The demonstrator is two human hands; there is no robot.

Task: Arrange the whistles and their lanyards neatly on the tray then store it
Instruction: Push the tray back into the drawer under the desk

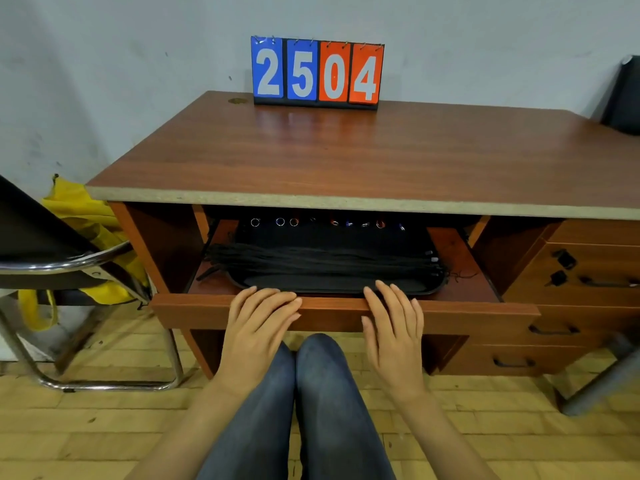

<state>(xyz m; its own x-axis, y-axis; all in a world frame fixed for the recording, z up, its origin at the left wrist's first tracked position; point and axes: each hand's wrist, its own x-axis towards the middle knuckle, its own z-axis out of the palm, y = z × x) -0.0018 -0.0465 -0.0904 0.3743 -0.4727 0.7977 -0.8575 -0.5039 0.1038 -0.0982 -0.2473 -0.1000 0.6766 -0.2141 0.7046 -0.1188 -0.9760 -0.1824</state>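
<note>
Just below the drawer front (pixel 330 317), the left hand (pixel 258 327) and the right hand (pixel 394 334) are bare, with slim fingers (pixel 277 300) and short, plain, rounded nails. Both forearms (pixel 194 420) are uncovered from the wrists to the lower edge of the view. Between them, below the drawer front, the legs wear close-fitting dark blue-grey trousers (pixel 329 393) of smooth cloth, with a paler, faded sheen over the knees (pixel 318 344) nearest the drawer front.

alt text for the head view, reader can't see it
The left hand and right hand lie flat on the front of an open drawer that holds a black tray of lanyards, with small rings at its far end. A flip scoreboard reading 2504 stands on the desk.
</note>
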